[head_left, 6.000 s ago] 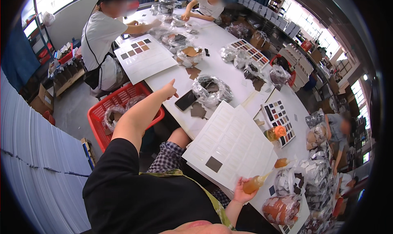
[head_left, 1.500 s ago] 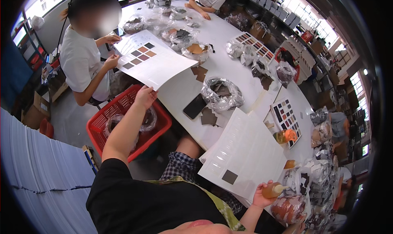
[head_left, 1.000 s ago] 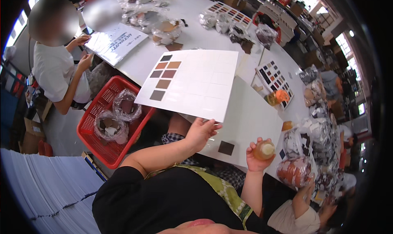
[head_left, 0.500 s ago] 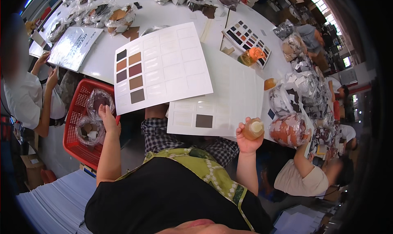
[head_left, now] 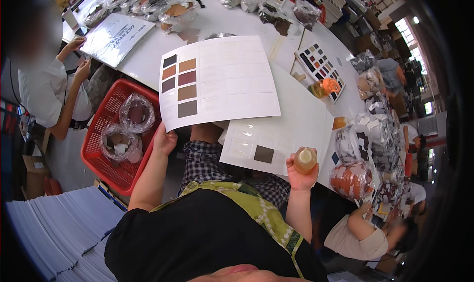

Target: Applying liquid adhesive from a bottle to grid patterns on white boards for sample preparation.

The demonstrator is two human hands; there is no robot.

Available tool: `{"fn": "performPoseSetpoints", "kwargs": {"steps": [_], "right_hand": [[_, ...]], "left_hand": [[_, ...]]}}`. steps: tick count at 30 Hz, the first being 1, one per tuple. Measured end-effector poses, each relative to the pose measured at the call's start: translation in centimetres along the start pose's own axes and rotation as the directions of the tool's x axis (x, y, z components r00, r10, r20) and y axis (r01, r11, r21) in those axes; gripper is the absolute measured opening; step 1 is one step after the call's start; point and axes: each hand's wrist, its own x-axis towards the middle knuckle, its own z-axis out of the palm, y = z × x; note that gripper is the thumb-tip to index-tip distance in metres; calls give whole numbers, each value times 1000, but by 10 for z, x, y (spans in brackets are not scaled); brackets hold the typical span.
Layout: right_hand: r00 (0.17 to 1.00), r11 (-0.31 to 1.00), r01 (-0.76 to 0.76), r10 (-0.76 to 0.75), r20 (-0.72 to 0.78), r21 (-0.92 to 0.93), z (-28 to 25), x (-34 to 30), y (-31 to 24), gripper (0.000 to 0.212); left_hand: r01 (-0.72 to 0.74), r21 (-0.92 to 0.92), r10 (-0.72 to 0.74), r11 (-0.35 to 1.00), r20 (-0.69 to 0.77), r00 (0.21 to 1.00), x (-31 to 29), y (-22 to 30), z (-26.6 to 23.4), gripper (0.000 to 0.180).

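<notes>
At lower left of the frame rises a stack of pale sheets (head_left: pixel 64 227); above it, a co-worker in a white top (head_left: pixel 39 92) is beside a glossy white packet (head_left: pixel 118 37) at upper left. A red basket (head_left: pixel 106 169) holds two clear bags (head_left: pixel 137 113) of pieces. The left hand (head_left: pixel 165 140), fingers curled, is at the lower-left corner of a white swatch card (head_left: pixel 232 79); whether it pinches the corner cannot be told. The card, bearing seven coloured swatches in two columns, occupies the centre, overlapping a white board (head_left: pixel 301 119) with one grey-brown swatch. Right of centre, the right hand (head_left: pixel 300 174) grips an amber nozzle bottle (head_left: pixel 305 161). Beyond, on the white surface (head_left: pixel 217 20), an orange-capped bottle (head_left: pixel 323 88) is beside a multicoloured sample panel (head_left: pixel 321 67); filled plastic bags (head_left: pixel 350 178) line the right.
</notes>
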Motion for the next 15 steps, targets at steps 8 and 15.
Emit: {"fn": "performPoseSetpoints", "kwargs": {"steps": [8, 15], "right_hand": [[998, 937, 27, -44, -42, -348, 40, 56, 21, 44], [968, 793, 74, -204, -149, -605, 66, 95, 33, 44]], "left_hand": [[13, -356, 39, 934, 139, 990, -12, -59, 23, 30], [-143, -211, 130, 967, -71, 989, -54, -53, 84, 30]]}}
